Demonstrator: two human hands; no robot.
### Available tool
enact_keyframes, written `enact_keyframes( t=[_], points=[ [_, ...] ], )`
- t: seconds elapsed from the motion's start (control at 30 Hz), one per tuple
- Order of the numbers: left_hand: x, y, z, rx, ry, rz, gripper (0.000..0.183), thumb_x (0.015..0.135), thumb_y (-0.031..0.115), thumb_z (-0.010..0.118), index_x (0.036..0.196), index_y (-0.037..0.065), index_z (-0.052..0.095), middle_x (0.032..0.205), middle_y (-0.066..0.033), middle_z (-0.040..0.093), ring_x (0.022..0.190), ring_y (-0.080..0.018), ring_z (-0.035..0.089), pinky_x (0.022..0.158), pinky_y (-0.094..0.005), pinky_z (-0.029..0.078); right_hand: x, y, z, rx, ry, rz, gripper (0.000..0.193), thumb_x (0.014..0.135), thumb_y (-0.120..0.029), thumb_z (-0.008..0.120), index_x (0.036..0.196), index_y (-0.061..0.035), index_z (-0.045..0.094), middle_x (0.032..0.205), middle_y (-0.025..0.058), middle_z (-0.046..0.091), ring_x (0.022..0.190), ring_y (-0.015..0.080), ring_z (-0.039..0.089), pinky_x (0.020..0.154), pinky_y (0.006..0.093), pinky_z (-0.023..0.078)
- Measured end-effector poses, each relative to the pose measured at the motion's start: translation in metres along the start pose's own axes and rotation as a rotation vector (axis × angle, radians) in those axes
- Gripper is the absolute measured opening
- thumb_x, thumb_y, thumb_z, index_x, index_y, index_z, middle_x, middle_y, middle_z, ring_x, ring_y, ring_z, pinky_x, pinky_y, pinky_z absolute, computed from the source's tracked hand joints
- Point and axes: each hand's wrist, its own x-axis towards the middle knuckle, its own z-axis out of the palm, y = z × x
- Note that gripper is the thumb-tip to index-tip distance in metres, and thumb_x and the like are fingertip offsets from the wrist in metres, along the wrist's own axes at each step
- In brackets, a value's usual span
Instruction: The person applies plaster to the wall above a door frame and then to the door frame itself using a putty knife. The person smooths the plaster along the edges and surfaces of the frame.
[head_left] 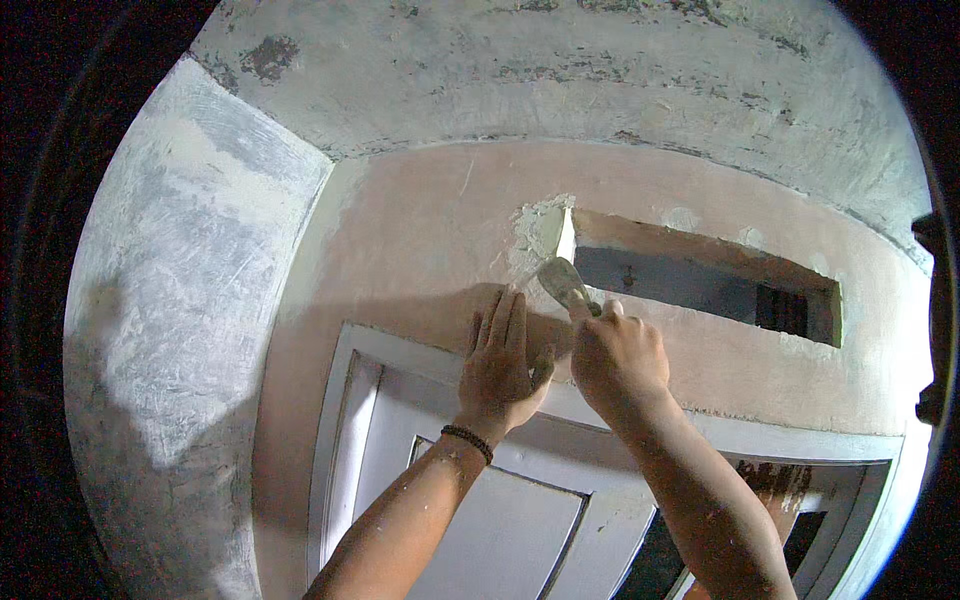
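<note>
In my right hand (622, 358) is a putty knife (561, 280), gripped by its handle with the index finger stretched toward the blade. Its blade lies at a patch of pale putty (537, 238) beside the left edge of a rectangular wall opening (670, 278). My left hand (502, 365) is raised just left of it, fingers straight and pointing up, palm toward the pinkish wall (410, 235). Whether that palm touches the wall I cannot tell. A dark beaded bracelet (468, 440) circles the left wrist.
Below the hands is a pale door frame (360, 338) with a panelled door (500, 520). A grey-white side wall (180, 270) stands at the left. Overhead runs a ceiling with flaking paint (560, 75). Small putty spots (680, 218) mark the wall above the opening.
</note>
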Motion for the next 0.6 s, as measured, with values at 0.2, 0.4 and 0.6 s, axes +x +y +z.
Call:
enact_keyframes(
  t=[0.2,0.4,0.6],
  points=[
    [-0.002,0.001,0.002,-0.004,0.031,0.013,0.077,0.1,0.034,0.06,0.161,-0.004,0.032,0.168,-0.0249,0.033,0.157,-0.0378,0.032,0.131,-0.056,0.02,0.025,0.0,0.01,-0.055,0.115,-0.065,0.029,0.097,-0.02,0.063,0.12,-0.0024,0.066,0.093,0.018,0.073,0.081,0.0342,0.078,0.067,0.0415,0.064],
    [0.001,-0.003,0.002,0.014,-0.023,-0.006,0.08,0.102,0.043,0.054,0.163,-0.003,0.028,0.17,-0.0239,0.029,0.158,-0.0381,0.03,0.131,-0.0567,0.019,-0.01,0.014,0.009,-0.002,-0.042,-0.028,0.05,0.098,-0.014,0.061,0.148,-0.0195,0.059,0.11,0.0197,0.07,0.088,0.0374,0.076,0.071,0.048,0.063],
    [0.026,-0.008,-0.006,-0.071,-0.115,-0.02,0.082,0.106,0.046,0.051,0.167,0.0,0.023,0.173,-0.0216,0.024,0.16,-0.0416,0.025,0.13,-0.0597,0.016,-0.131,0.05,-0.024,0.052,0.004,-0.021,0.053,0.097,-0.021,0.07,0.149,-0.0197,0.059,0.099,0.0138,0.067,0.079,0.0334,0.073,0.065,0.0468,0.059]
  ],
)
